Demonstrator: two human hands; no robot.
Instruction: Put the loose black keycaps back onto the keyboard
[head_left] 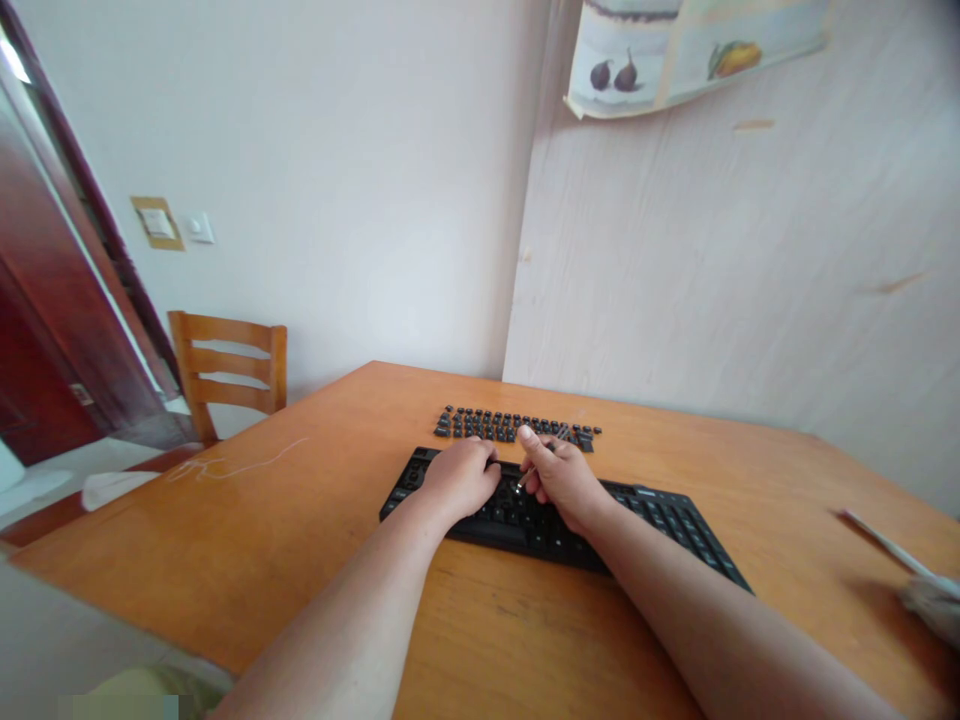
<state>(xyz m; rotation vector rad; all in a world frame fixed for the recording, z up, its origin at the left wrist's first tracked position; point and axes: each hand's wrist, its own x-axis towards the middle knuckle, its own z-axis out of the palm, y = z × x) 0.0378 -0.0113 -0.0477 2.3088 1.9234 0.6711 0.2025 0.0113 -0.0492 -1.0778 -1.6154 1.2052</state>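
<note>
1. The keyboard (525, 528) lay near the middle of the desk (330, 480), its long side roughly along the far edge; some key places at its left showed bare.
2. The left hand (463, 474) rested on the keyboard's left part, fingers bent; whether its grip was open or closed on something, I could not tell.
3. The right hand (559, 480) gripped a slim metal tool (523, 482) between thumb and fingers, tip down at the keyboard.
4. Loose keys (489, 434) stood in rows between the keyboard and the far edge, well inside both far corners.
5. Both hands and the right forearm hid parts of the keyboard; the right hand also overlapped the key rows.
6. Toward the right edge lay a thin stick (892, 550), its near end at a greyish bundle (934, 600), too blurred to name.
7. A thin white line (255, 463), perhaps thread, ran by the left edge.
8. The desk was orange-brown wood, its far edge by a pale wall (375, 180).
9. Past the left edge stood a wooden chair (232, 365), with a dark red door (45, 330) beyond.
10. The wall bore two switch plates (199, 228) and, above the far edge, a fruit print (630, 60).
</note>
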